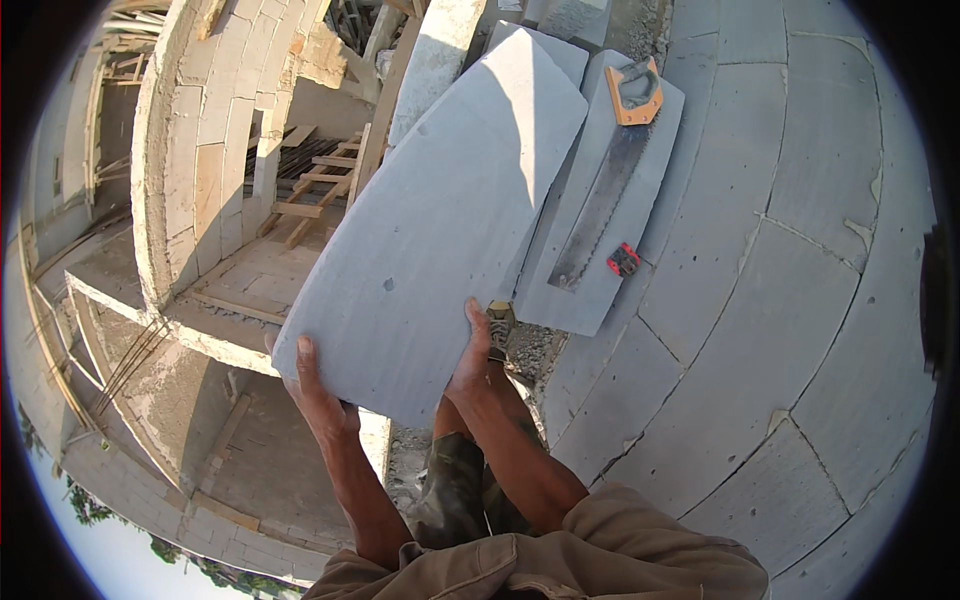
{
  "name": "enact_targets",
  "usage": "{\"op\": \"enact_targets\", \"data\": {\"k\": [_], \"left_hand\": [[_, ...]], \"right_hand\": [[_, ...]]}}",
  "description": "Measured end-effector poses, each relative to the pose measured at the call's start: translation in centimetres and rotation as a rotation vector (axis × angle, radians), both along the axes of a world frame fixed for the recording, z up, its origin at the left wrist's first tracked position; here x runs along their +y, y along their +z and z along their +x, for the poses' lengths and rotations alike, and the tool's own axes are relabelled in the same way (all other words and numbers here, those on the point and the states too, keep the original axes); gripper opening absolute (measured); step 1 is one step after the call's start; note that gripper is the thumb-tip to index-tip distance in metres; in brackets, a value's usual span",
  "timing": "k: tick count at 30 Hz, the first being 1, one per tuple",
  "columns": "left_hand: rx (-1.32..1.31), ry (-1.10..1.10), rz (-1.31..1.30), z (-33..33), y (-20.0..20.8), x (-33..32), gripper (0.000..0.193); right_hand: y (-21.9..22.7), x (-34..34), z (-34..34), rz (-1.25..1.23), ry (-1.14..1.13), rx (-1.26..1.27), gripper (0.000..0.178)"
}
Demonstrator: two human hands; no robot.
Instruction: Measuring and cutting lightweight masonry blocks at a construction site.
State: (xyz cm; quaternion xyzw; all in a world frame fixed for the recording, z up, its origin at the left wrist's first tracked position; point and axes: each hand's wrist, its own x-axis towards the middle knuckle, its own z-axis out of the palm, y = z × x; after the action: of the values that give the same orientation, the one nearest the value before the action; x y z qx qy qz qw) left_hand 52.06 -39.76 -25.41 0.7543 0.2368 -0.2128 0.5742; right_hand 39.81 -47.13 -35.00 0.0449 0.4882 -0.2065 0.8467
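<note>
Between my hands is a large grey concrete block [430, 220], long and flat-faced, tilted away from me with its far end in sunlight. My left hand [318, 392] grips the near left corner, thumb on top and fingers underneath. Along the near right edge, my right hand [472, 352] clasps the block, its fingers mostly hidden below. Right of it, a handsaw [612, 180] with a wooden handle lies on another grey block [595, 305]. A red and black tape measure [623, 260] rests beside the blade.
A wall of grey blocks [740, 300] rises along the right. To the left, the ledge drops toward a lower room with a wooden ladder [318, 182] and a block wall [215, 150]. Rubble [530, 350] lies around my boot [499, 330]. More blocks [435, 60] stand beyond.
</note>
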Motion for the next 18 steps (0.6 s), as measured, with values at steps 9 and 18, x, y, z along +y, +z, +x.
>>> {"op": "enact_targets", "data": {"k": [9, 18], "left_hand": [[-0.019, -0.115, -0.349, -0.4, -11.2, 5.2, 0.102], [-0.144, -0.015, -0.218, -0.3, -13.3, 5.4, 0.110]], "right_hand": [[-7.5, 2.9, -1.5, -0.274, 0.457, 0.387, 0.086], [-10.3, -7.0, -5.4, -0.346, 0.446, 0.375, 0.097]]}}
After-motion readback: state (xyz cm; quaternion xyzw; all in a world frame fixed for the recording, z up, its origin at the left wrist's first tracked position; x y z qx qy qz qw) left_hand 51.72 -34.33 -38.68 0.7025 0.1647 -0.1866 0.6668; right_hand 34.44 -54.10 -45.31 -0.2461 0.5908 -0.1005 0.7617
